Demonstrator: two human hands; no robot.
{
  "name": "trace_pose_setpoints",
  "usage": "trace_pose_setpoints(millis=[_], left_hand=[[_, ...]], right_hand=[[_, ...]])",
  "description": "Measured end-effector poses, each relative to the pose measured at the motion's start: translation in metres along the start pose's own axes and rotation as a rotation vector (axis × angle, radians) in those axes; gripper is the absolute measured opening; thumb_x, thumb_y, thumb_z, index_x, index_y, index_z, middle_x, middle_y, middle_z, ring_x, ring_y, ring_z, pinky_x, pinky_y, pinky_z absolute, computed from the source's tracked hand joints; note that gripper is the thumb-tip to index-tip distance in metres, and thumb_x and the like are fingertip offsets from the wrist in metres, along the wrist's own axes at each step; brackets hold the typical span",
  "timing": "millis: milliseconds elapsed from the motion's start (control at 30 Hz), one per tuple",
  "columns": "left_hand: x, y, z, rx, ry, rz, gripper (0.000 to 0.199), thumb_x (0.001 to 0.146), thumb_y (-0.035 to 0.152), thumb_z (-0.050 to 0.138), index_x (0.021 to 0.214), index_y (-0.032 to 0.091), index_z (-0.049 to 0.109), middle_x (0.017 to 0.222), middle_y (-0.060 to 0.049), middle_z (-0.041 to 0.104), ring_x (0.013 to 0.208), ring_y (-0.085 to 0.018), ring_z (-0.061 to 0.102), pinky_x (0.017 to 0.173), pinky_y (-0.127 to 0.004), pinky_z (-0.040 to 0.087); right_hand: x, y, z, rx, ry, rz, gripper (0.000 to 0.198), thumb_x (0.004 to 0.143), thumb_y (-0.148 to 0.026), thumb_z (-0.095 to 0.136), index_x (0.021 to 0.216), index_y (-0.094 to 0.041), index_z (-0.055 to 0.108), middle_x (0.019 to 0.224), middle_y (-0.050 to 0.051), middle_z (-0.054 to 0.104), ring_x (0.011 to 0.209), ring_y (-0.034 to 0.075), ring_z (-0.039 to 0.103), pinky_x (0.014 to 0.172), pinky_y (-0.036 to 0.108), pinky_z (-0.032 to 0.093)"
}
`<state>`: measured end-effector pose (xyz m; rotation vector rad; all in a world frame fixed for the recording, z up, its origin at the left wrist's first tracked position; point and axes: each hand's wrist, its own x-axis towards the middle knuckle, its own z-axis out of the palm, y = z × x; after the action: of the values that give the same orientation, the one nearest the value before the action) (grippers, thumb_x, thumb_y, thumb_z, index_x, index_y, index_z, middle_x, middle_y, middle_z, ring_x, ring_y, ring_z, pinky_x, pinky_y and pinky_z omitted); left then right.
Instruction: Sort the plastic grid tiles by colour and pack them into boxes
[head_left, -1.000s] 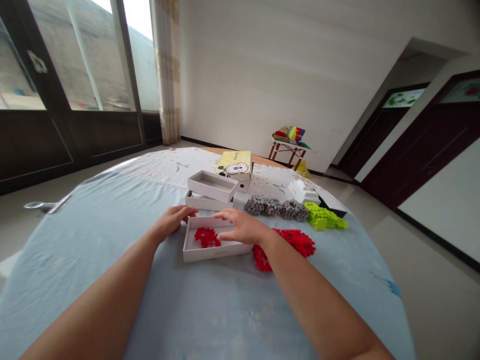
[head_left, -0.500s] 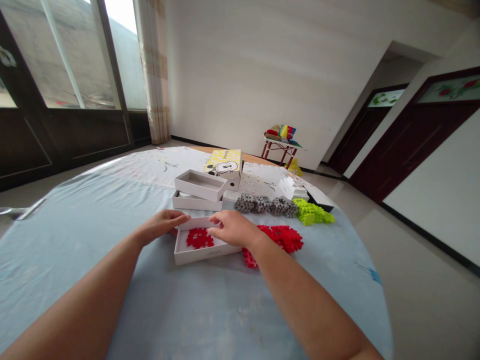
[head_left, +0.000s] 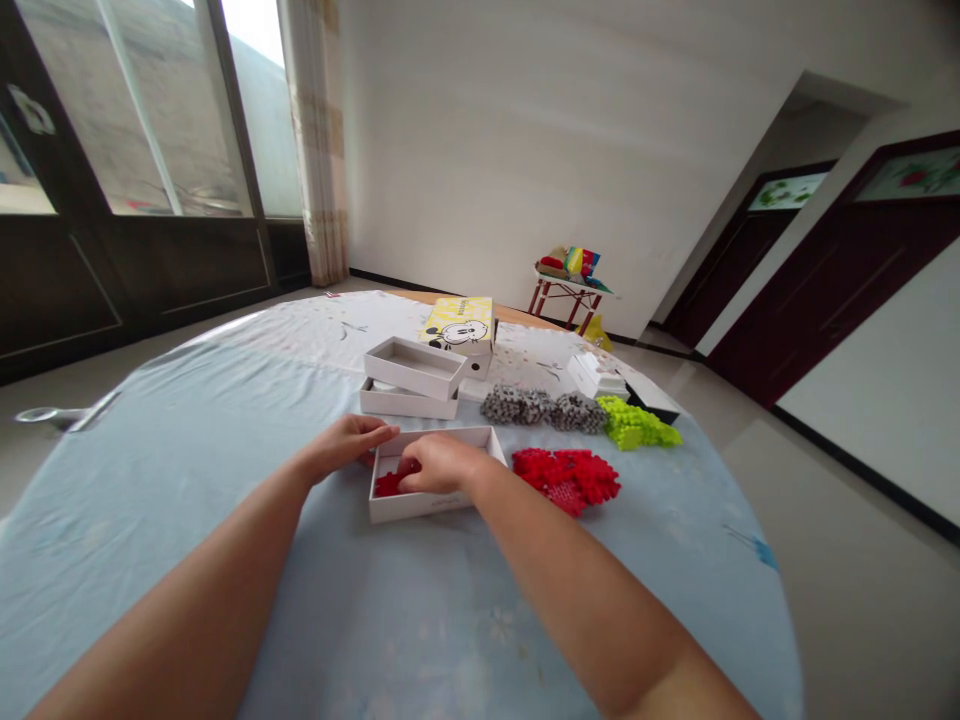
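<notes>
A shallow white box [head_left: 421,509] sits on the table in front of me. My left hand [head_left: 351,440] grips its back left corner, thumb on the rim and fingers down outside. My right hand [head_left: 442,463] reaches into the box with bent fingers closed on red interlocking plastic pieces [head_left: 388,485], which it partly hides. To the right of the box lies a pile of more red interlocking pieces [head_left: 568,478], below and beside my right wrist.
Behind stand two stacked white box trays [head_left: 415,378] and a yellow cartoon-printed box [head_left: 461,328]. Grey interlocking pieces [head_left: 541,408] and lime green ones [head_left: 637,423] lie farther back. A white box part [head_left: 596,375] stands at the back right. A blue cloth [head_left: 450,620] covers the round table.
My right hand has moved down and left into the box, onto the red pieces. The lower left part of the red pile is gone. My left hand stays at the box corner.
</notes>
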<state>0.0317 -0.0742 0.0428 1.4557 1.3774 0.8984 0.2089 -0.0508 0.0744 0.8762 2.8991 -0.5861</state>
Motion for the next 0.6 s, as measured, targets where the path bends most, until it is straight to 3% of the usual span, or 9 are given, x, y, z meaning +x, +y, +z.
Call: trace_pose_setpoints(millis=[167,367,433,600], left_hand=[[-0.001,0.002,0.001,-0.037,0.023,-0.048,0.041,0.059,0.059,0.062,0.06,0.018,0.064,0.06,-0.003,0.063,0.059,-0.019,0.057,0.052,-0.027,0.045],[0.003,-0.003,0.001,-0.069,0.054,-0.084,0.044,0.06,0.059,0.06,0.077,0.018,0.069,0.073,-0.004,0.069,0.067,-0.021,0.061,0.056,-0.027,0.048],[0.005,-0.005,0.0,-0.04,0.124,-0.096,0.048,0.062,0.058,0.06,0.085,0.017,0.069,0.074,-0.003,0.069,0.06,-0.017,0.058,0.053,-0.025,0.046],[0.012,-0.017,-0.001,0.084,0.282,-0.06,0.051,0.065,0.06,0.056,0.087,0.016,0.07,0.076,-0.001,0.069,0.048,-0.01,0.047,0.048,-0.022,0.039]], right_hand=[[-0.014,0.013,-0.001,0.176,0.14,0.008,0.029,0.076,-0.028,0.056,0.103,-0.02,0.062,0.1,0.003,0.066,0.088,0.016,0.061,0.075,0.025,0.045],[-0.082,0.048,-0.025,0.344,0.475,0.059,0.029,0.08,-0.028,0.054,0.106,-0.018,0.059,0.104,0.005,0.065,0.089,0.015,0.061,0.08,0.027,0.047],[-0.11,0.071,-0.032,0.402,0.552,0.135,0.03,0.08,-0.03,0.053,0.107,-0.017,0.059,0.101,0.006,0.066,0.09,0.015,0.062,0.082,0.029,0.047],[-0.169,0.128,-0.033,0.309,0.753,0.422,0.029,0.077,-0.03,0.057,0.103,-0.016,0.061,0.098,0.008,0.066,0.089,0.018,0.062,0.085,0.035,0.047]])
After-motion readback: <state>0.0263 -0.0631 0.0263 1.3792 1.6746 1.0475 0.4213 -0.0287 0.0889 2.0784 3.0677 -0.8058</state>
